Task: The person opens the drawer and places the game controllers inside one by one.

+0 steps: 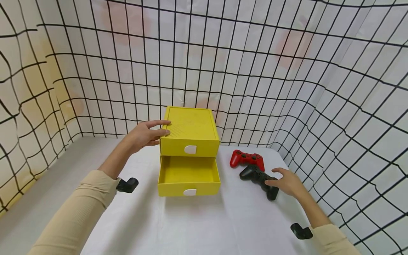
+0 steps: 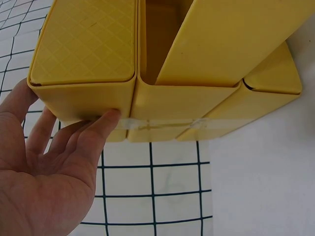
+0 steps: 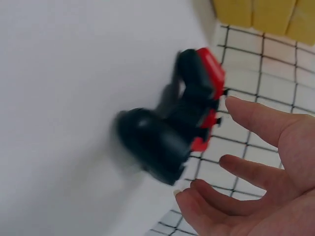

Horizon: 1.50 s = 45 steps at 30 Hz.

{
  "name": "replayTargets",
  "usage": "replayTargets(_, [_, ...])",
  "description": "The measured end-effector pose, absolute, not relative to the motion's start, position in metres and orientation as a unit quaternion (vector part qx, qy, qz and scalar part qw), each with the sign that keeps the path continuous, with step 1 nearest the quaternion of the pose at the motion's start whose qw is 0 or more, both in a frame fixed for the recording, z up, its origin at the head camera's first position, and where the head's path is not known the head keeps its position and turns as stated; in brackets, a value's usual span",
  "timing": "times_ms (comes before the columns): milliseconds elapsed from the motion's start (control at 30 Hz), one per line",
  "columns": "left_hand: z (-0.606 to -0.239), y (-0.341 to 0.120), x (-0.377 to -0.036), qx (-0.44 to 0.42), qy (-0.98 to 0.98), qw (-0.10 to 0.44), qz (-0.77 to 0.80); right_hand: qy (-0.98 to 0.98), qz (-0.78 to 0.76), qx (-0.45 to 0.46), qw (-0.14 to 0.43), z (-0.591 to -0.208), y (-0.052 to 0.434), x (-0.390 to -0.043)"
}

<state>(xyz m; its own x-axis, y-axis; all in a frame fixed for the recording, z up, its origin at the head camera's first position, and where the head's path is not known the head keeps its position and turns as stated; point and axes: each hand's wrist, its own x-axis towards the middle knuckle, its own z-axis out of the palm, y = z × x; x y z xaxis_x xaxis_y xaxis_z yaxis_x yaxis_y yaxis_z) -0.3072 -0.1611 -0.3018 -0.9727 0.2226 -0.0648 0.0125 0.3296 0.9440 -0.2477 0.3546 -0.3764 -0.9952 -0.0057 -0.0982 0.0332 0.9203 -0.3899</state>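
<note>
A yellow drawer unit (image 1: 192,124) stands on the white table, its pulled-out drawer (image 1: 173,189) showing a bare inside in the head view. My left hand (image 1: 145,135) rests against the unit's upper left side, fingertips at the top edge. In the left wrist view, the fingers of that hand (image 2: 54,182) touch the smooth yellow side wall. On the right, my right hand (image 1: 288,182) reaches over a black game controller (image 1: 253,173), thumb and fingers spread apart. A red game controller (image 1: 245,158) lies just behind the black one.
White walls behind black wire grid (image 1: 188,76) enclose the table (image 1: 197,226) at the back and sides. White tabs (image 1: 190,149) mark the drawer fronts. A strip of clear tape (image 2: 162,124) runs across the unit's side.
</note>
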Motion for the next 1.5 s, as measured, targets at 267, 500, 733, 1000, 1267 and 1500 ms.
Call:
replayTargets(267, [-0.302,-0.161,-0.308,0.069,0.809,0.090,0.577,0.974,-0.217,0.035,0.059,-0.411,0.366,-0.254])
replayTargets(500, [-0.303,-0.160,-0.308,0.071,0.810,0.092,0.574,0.974,-0.220,0.042,0.043,-0.432,0.364,-0.261])
replayTargets(733, [-0.302,-0.162,-0.309,0.069,0.810,0.089,0.576,0.976,-0.214,0.050,0.016,-0.436,0.363,-0.265])
replayTargets(1000, [-0.302,-0.162,-0.309,0.072,0.806,0.096,0.580,0.970,-0.232,0.077,-0.008,-0.437,0.364,-0.261])
replayTargets(1267, [-0.300,-0.159,-0.307,0.072,0.806,0.098,0.579,0.971,-0.230,0.063,-0.017,-0.411,0.363,-0.251])
replayTargets(1500, [-0.301,-0.161,-0.307,0.070,0.805,0.095,0.582,0.975,-0.218,0.027,-0.033,-0.369,0.347,-0.241])
